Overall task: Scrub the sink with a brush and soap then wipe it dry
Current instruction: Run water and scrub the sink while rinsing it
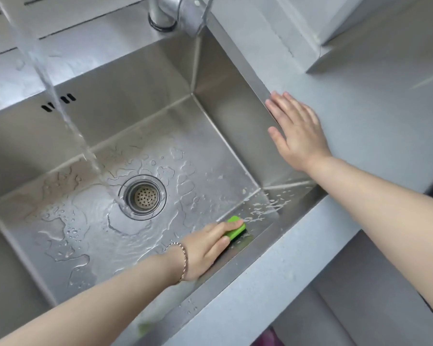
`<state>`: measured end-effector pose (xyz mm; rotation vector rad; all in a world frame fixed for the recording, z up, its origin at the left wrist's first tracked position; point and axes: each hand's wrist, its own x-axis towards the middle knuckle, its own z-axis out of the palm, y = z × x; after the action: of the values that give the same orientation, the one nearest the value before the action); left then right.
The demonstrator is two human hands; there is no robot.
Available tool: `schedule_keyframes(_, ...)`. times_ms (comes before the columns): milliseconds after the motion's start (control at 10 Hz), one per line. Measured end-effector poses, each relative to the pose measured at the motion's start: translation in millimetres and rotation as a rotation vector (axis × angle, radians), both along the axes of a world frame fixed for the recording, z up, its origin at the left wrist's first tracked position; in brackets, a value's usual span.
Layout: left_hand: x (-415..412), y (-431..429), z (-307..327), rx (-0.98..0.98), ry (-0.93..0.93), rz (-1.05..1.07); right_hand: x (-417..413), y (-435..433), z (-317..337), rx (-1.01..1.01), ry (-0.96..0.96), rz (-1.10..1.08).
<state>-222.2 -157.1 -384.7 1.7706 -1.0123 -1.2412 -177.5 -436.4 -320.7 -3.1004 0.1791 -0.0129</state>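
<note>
A stainless steel sink (235, 116) fills the view, its floor wet with puddles around the round drain strainer (143, 196). My left hand (206, 248) grips a green scrub brush (236, 228) and presses it against the near right corner of the basin, where floor meets front wall. My right hand (296, 131) lies flat with straight fingers on the sink's right rim and the grey countertop. A stream of water (68, 121) falls from the upper left onto the floor beside the drain.
The chrome faucet base (164, 13) stands on the back ledge. Grey countertop (373, 108) stretches to the right, with a grey block (335, 26) at the back right. Overflow slots (58, 102) sit in the back wall.
</note>
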Motion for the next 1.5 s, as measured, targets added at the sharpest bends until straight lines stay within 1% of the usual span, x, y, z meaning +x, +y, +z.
schedule_keyframes(100,5.7,7.9,-40.0,0.283,-0.052,-0.068,0.2,-2.3,-1.6,0.003,-0.021,0.009)
schedule_keyframes(200,19.5,25.0,-54.5,0.456,-0.118,-0.145,-0.6,-3.0,-3.4,0.013,-0.036,0.015)
schedule_keyframes(300,29.5,16.3,-29.8,0.294,-0.164,-0.023,-0.2,-2.2,-3.7,0.017,-0.042,0.018)
schedule_keyframes(400,19.9,2.2,15.2,-0.021,-0.127,0.058,-0.7,-1.7,-3.4,0.021,-0.049,0.014)
schedule_keyframes(500,0.1,7.8,35.0,-0.172,-0.055,0.06,-1.1,-1.9,-3.5,0.023,-0.059,0.016)
schedule_keyframes(600,-7.3,23.6,10.9,-0.051,-0.01,0.058,-0.6,-2.5,-3.9,0.024,-0.065,0.015)
schedule_keyframes(700,2.0,41.2,-24.3,0.198,0.026,-0.021,0.1,-2.9,-4.4,0.029,-0.076,0.017)
schedule_keyframes(800,12.3,38.2,-11.4,0.182,-0.022,0.034,-0.5,-2.6,-5.8,0.032,-0.089,0.023)
schedule_keyframes(900,6.0,21.6,24.7,-0.047,-0.086,0.03,-0.7,-3.4,-6.9,0.03,-0.103,0.032)
schedule_keyframes(1000,-1.6,3.5,9.8,-0.014,-0.079,0.017,-0.2,-3.7,-6.8,0.035,-0.108,0.026)
schedule_keyframes(1100,6.8,-21.9,-33.4,0.23,-0.056,-0.019,-0.1,-3.9,-8.1,0.028,-0.119,0.037)
schedule_keyframes(1200,20.1,-37.8,-47.6,0.33,-0.06,-0.001,-0.1,-4.2,-7.5,0.044,-0.121,0.031)
schedule_keyframes(1300,21.0,-39.1,-3.7,-0.016,-0.068,0.012,0.3,-3.9,-7.2,0.049,-0.125,0.028)
schedule_keyframes(1400,7.5,-36.0,30.1,-0.213,-0.047,0.033,-1.5,-3.6,-9.4,0.044,-0.137,0.03)
schedule_keyframes(1500,8.2,-45.9,1.3,-0.076,-0.003,0.047,-0.4,-4.2,-9.5,0.032,-0.152,0.04)
